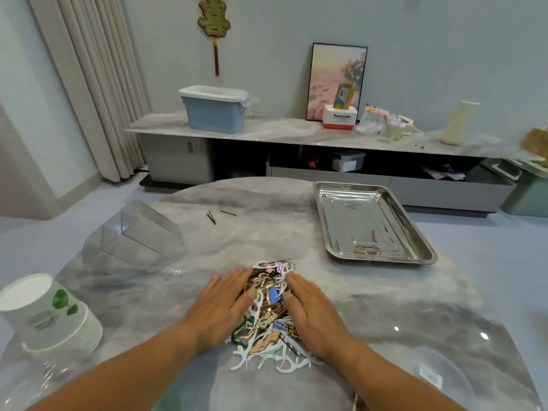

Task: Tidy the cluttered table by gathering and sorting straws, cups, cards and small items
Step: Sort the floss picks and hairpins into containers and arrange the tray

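**Op A:** From my feed, the pile of small items (268, 312) sits on the marble table (385, 307), at its near middle. I'll place everything else from that pile.

**Op B:** And the hands?

**Op A:** The left hand (221, 304) lies flat against the pile's left side, fingers straight and together. The right hand (308, 307) mirrors it on the pile's right side, fingers also straight. Neither one curls round anything; both press inward, palms down on the tabletop.

**Op B:** What's in the pile?

**Op A:** White floss picks (243, 361) spill out of its near edge, and a black hairpin (289, 345) lies near them. The rest is coloured cards and cut-outs, too tangled for me to tell apart.

**Op B:** Around it?

**Op A:** Beyond the pile and to its right is a steel tray (427, 253), with a few small pieces in its near end. Beyond and left of the pile lies a stack of clear plastic cups (133, 241) on its side. Further left, nearer me, a stack of paper cups (50, 315) stands mouth up. Well beyond the pile, a few loose hairpins (212, 217) lie on the marble.
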### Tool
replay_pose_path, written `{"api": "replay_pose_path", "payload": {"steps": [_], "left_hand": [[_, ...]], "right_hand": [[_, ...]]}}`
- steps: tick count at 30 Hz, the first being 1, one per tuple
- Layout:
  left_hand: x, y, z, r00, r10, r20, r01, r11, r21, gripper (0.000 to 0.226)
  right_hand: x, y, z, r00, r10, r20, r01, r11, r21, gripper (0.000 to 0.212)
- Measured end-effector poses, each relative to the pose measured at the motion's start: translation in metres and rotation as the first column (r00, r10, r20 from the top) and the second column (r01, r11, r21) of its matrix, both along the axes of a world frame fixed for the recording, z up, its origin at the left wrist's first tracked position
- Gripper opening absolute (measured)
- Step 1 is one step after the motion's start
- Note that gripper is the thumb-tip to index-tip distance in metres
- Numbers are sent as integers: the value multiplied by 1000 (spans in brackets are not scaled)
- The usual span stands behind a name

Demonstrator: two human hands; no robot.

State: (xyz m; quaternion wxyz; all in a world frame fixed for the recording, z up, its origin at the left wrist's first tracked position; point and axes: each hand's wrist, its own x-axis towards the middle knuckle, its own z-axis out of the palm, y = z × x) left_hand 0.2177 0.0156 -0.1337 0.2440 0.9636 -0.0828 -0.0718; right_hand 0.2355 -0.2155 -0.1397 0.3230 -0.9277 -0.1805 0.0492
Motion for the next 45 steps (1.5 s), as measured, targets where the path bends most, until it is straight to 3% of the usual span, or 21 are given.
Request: {"api": "replay_pose_path", "payload": {"steps": [3, 6, 11, 16, 18, 20, 23, 26, 29, 30, 31, 34, 38, 42, 45], "left_hand": [[-4, -11, 7, 1000, 4, -25, -9, 980, -198, 79], [16, -9, 18, 984, 176, 11, -158, 905, -394, 83], [108, 20, 23, 876, 471, 101, -438, 867, -238, 76], [176, 45, 3, 760, 647, 57, -642, 761, -92, 81], [195, 51, -8, 785, 614, 84, -617, 787, 20, 82], [212, 49, -14, 876, 467, 117, -479, 872, 107, 80], [224, 39, -12, 977, 166, 132, -179, 979, 97, 71], [211, 37, -11, 983, -57, 175, 60, 998, -9, 65], [209, 41, -7, 982, 99, 162, -36, 935, -352, 55], [218, 45, -6, 966, 184, 179, -102, 915, -391, 55], [230, 49, -6, 947, 255, 197, -171, 917, -361, 56], [274, 67, -5, 888, 405, 218, -400, 914, -68, 68], [322, 88, -5, 829, 518, 210, -535, 844, 31, 78], [359, 101, -8, 813, 559, 161, -575, 816, 68, 87], [378, 108, -11, 837, 526, 150, -545, 825, 148, 90]], "right_hand": [[-1, 13, 6, 995, 67, -72, -55, 985, 166, 55], [24, 15, 18, 999, -42, -28, 48, 971, 233, 49], [107, 18, 17, 1000, -7, -27, 9, 994, 106, 60], [173, 29, 2, 999, -36, -20, 38, 996, 75, 64], [195, 33, -3, 999, -40, -9, 40, 997, 69, 63], [213, 36, -5, 1000, -26, -2, 26, 997, 69, 63], [234, 41, -5, 1000, -29, 11, 28, 997, 71, 58], [250, 52, -3, 999, -40, 25, 38, 998, 49, 54], [259, 57, -1, 998, -62, 16, 61, 996, 62, 53], [260, 59, 0, 997, -68, 21, 67, 996, 54, 53], [261, 60, 1, 997, -68, 37, 67, 997, 25, 52], [269, 66, 1, 993, -52, 110, 62, 994, -87, 33], [275, 69, 3, 986, -58, 154, 75, 992, -105, 19], [276, 68, -1, 990, -30, 135, 54, 983, -176, 50], [279, 69, -3, 989, -34, 142, 57, 985, -165, 56]]}}
